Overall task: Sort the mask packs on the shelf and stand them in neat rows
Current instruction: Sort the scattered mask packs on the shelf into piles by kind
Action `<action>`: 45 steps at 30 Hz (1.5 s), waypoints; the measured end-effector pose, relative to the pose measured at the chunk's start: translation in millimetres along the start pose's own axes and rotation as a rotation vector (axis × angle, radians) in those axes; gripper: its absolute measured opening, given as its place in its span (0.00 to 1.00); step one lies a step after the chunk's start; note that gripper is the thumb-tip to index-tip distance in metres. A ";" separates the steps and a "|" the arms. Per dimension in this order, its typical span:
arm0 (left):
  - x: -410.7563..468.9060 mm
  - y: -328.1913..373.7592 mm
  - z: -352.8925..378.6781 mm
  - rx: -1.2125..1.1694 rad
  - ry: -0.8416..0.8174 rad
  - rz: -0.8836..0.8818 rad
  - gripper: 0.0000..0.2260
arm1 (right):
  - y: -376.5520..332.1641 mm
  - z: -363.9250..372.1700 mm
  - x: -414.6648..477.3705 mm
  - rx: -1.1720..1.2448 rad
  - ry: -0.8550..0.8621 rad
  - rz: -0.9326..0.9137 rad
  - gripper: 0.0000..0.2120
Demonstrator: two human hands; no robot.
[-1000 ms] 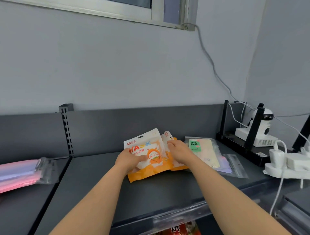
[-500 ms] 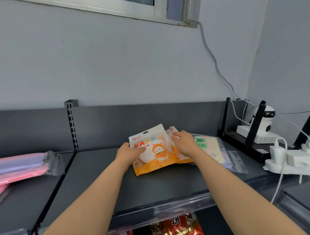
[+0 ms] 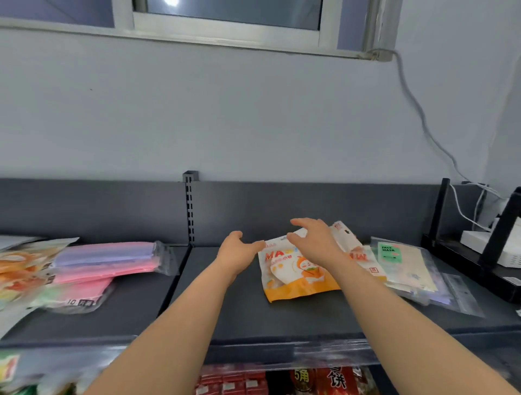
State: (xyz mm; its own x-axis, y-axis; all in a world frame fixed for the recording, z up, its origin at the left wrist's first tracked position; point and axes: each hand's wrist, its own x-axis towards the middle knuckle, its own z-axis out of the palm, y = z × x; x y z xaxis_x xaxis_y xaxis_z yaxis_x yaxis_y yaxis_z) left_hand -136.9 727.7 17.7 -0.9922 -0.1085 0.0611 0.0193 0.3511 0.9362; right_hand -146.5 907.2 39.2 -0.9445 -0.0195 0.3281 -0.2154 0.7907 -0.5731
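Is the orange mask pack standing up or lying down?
Lying down: the orange mask pack faces up on the shelf, not yet upright.

Right forearm (image 3: 375, 304) hides perhaps half the rear pack (image 3: 351, 242).

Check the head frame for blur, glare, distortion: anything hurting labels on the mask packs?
Head view: wide-angle slants the window frame; packs at the far left and goods below are smeared; orange mask pack print soft but legible; bright glare spot in the window pane; lighting flat.
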 end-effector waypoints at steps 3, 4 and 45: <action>-8.3 -13.6 -27.7 0.031 0.025 -0.024 0.35 | -24.5 23.2 1.5 0.019 -0.039 -0.053 0.21; -10.5 -17.8 -38.1 0.037 0.045 -0.031 0.34 | -32.5 30.6 2.7 0.030 -0.054 -0.071 0.21; -15.3 -148.1 -342.3 -0.005 0.111 -0.266 0.09 | -250.2 237.1 7.9 -0.477 -0.307 -0.201 0.28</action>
State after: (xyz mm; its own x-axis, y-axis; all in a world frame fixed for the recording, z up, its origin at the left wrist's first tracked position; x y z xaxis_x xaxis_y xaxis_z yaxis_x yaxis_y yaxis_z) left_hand -82.5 359.1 -3.3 -0.9429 -0.2976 -0.1498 -0.2392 0.2919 0.9260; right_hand -158.9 564.2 7.1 -0.9406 -0.3166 0.1226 -0.3289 0.9392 -0.0985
